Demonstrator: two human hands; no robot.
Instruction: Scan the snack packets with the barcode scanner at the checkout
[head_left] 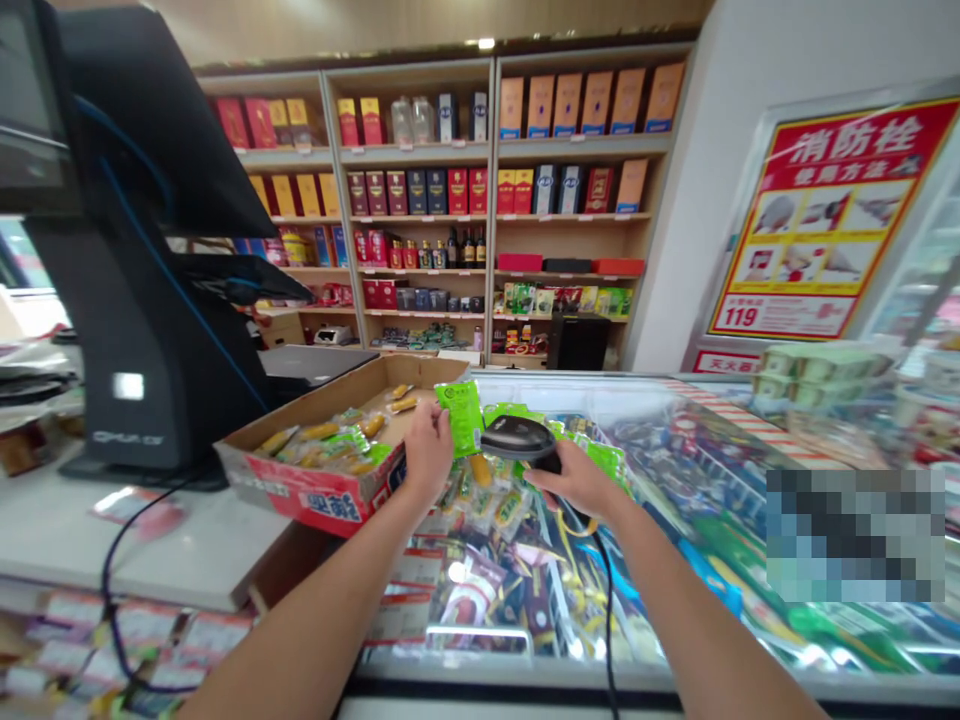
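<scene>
Holding a bright green plastic snack packet (461, 415) upright, the person's left hand (427, 450) was closed on its lower part, level with the near corner of a red-printed cardboard tray (300, 495). The right hand (574, 482) was clenched around a black plastic handheld barcode scanner (517, 438), whose head sat just beside the packet. A thin black cord (604, 600) dropped from the scanner past the front edge of a glass-topped chest freezer (570, 385).

Both hands were over the freezer, where more green packets (600, 460) lay among colourful goods under the glass. The tray held yellow vacuum-sealed snack packs (322, 432) and rested on a white checkout counter (172, 550), beside a tall black point-of-sale terminal (150, 330). Behind the freezer stood wooden shelves (491, 200) lined with red, gold and blue boxes and bottles. A red-and-yellow fire hydrant instruction poster (825, 220) hung on the white wall to the right, and stacked green-and-white cups (814, 375) stood at the right edge of the freezer.
</scene>
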